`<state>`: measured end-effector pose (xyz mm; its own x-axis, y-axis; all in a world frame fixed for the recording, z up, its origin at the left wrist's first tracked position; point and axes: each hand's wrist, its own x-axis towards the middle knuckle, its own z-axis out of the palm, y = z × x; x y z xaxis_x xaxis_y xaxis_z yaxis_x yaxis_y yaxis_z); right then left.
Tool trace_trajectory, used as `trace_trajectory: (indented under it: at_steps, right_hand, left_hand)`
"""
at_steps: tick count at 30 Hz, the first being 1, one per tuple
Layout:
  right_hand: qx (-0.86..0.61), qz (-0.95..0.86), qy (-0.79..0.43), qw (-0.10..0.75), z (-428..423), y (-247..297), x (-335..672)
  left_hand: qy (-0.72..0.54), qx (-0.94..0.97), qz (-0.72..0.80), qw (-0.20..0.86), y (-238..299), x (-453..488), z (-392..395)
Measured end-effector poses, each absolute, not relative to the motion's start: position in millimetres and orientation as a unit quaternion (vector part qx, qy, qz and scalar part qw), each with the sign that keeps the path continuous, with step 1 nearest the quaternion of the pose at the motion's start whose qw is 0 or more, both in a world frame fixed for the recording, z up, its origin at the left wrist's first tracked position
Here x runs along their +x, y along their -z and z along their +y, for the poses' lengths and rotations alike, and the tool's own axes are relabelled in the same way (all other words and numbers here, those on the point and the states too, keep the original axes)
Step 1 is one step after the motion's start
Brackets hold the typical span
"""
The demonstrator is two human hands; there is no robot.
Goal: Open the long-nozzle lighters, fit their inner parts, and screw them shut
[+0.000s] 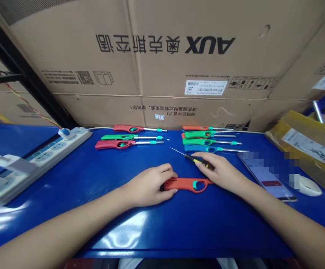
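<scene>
Head view looks down on a blue table with both bare hands resting on it, close to the person. The left hand is closed around the left end of an orange lighter body, its fingers wrapped over that end. The body lies flat in the near middle of the table, its long axis running left to right. No metal tube shows on it, and its free right end sits almost at the right hand, so both hands are near it, the left holding it and the right only just beside it. The right hand pinches a small screwdriver with a black and yellow handle; its fingers partly hide the handle, and the thin shaft points far and left, away from the orange piece. Farther off lie three long lighters in red and green on the left and four more lighters in orange, green and blue on the right, all with steel tubes and teal tips. A power strip runs along the left side. To the right are a phone, a white mouse and a yellow package, with a large cardboard box standing behind the table.
</scene>
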<state>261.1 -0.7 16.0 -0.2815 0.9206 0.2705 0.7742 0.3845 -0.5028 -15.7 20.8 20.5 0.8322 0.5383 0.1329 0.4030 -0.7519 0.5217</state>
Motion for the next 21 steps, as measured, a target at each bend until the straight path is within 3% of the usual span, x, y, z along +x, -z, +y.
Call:
trace_trajectory:
  at_steps: [8, 14, 21]
  right_hand:
    - [-0.51, -0.802, -0.089, 0.296, 5.7, -4.7, 264.8]
    - [-0.559, -0.801, -0.1, 0.191, 1.2, -9.4, 266.4]
    - [-0.526, -0.821, -0.103, 0.196, 3.3, -9.8, 259.7]
  left_hand:
    - [-0.151, 0.922, 0.248, 0.255, -15.3, -15.3, 21.1]
    - [-0.143, 0.921, 0.249, 0.261, -15.7, -13.9, 21.1]
    - [-0.138, 0.923, 0.251, 0.256, -16.9, -13.7, 21.3]
